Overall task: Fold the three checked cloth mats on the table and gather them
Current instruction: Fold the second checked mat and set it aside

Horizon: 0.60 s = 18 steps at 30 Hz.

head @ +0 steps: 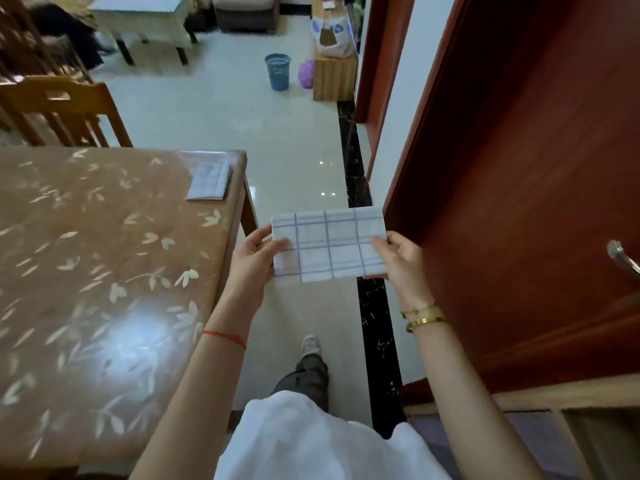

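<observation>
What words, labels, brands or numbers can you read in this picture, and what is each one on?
None can be read.
Checked mat held between left hand and right hand: only blue grid lines, no label.
Folded mat on the table: grid lines only.
White bag by the far wall: blue shapes and a brown patch, too blurred to read.

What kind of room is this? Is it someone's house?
Most likely a home's dining area: a table with a leaf-patterned cover, a wooden chair behind it, and a blue wastebasket on the tiled floor.
</observation>
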{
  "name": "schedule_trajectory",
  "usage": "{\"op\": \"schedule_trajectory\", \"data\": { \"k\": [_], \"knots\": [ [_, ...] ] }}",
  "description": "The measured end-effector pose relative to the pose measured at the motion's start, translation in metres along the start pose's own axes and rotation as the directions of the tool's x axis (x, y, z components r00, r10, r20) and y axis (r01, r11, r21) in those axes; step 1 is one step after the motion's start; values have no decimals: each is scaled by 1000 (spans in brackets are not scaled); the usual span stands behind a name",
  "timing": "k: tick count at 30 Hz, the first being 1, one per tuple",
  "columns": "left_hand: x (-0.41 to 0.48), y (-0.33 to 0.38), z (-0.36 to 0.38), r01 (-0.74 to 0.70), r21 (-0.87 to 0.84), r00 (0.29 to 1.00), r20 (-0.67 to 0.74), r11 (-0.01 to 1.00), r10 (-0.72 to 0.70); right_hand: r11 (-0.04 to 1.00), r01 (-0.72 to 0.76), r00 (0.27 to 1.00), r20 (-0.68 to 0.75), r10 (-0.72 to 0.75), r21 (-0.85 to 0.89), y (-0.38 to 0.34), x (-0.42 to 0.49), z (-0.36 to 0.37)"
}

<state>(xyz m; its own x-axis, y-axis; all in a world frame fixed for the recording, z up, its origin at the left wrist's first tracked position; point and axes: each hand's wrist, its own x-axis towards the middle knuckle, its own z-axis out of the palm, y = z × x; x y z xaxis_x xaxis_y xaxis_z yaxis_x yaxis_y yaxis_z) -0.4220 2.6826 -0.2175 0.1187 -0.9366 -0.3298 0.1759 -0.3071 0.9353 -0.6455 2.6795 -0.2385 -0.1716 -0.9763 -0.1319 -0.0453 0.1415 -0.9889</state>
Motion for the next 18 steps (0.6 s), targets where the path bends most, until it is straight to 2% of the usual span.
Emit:
{"op": "schedule_trajectory", "data": {
  "k": [14, 18],
  "knots": [
    [177, 72, 6, -42, -23, 996, -77, 999, 40, 1000, 5, 995, 100, -5, -8, -37, 211, 69],
    [223, 85, -7, -16, -41, 991, -134, 999, 10, 1000, -3, 991, 136, 4, -6, -47, 258, 98]
  ]
}}
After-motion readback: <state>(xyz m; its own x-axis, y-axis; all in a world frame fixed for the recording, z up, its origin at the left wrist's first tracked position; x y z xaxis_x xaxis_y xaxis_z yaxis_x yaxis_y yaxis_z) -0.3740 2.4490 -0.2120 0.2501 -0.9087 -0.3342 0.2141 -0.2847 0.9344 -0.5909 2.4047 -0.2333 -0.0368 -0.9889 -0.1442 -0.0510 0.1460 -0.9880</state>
